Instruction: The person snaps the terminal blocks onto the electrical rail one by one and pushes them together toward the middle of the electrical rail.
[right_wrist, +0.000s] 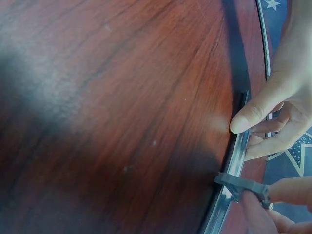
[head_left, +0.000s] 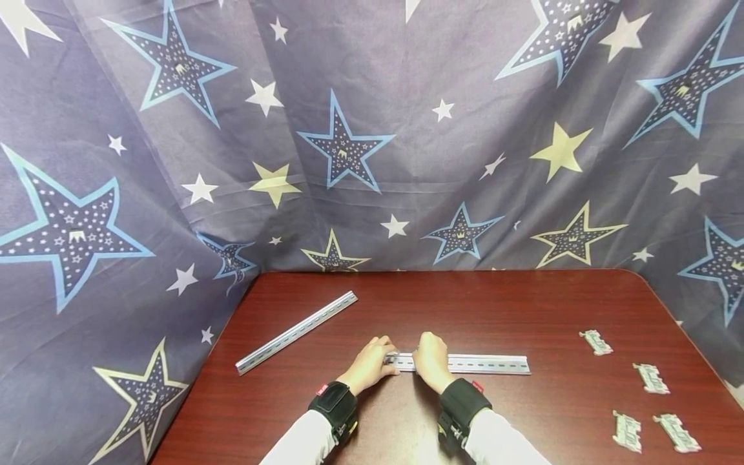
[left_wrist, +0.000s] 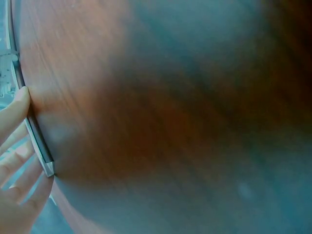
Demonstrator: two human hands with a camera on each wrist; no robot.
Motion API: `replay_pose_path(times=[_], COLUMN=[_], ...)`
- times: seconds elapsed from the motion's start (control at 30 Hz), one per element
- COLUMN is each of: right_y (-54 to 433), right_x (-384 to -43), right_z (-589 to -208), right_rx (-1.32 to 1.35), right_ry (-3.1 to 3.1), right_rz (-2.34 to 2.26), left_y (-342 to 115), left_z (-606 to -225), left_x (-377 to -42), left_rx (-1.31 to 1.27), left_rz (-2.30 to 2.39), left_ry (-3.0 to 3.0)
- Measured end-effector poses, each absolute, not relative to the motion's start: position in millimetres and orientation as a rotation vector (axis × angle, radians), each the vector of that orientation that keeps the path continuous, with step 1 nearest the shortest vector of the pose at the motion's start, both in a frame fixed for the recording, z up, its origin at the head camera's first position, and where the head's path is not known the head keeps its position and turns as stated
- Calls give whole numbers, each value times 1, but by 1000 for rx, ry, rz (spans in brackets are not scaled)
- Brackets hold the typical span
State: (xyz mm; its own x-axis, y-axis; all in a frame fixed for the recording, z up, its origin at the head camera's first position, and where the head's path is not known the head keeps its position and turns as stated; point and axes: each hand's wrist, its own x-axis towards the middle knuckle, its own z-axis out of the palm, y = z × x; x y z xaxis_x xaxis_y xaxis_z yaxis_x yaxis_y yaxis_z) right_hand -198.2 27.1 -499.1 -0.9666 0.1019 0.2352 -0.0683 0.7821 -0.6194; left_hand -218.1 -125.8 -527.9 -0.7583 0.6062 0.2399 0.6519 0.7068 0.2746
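A slotted metal DIN rail (head_left: 488,364) lies crosswise on the table before me. At its left end my left hand (head_left: 367,365) grips it, thumb on the near edge and fingers on the far side. In the right wrist view the left thumb (right_wrist: 248,117) presses the rail's edge close to that end. My right hand (head_left: 432,361) is over the rail, just right of the left hand. It pinches a thin grey terminal block (right_wrist: 243,184), which sits across the rail in the right wrist view. The head view mostly hides this block behind the right hand.
A second DIN rail (head_left: 296,332) lies slantwise at the left of the table. Several pale terminal blocks (head_left: 626,431) are scattered along the right side. Star-patterned cloth (head_left: 372,213) hangs behind the dark red wooden table (head_left: 465,303).
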Motion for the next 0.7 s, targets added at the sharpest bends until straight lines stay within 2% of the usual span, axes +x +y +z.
replay_pose_path(times=[0.7], right_y=[31], right_x=[-203], right_z=[-501], right_rx=[-78], right_ry=[-2809], right_rz=[979], left_y=[-126], left_z=[-527], left_x=[-217], left_rx=[-1026], left_rz=[-517], left_ry=[-2781])
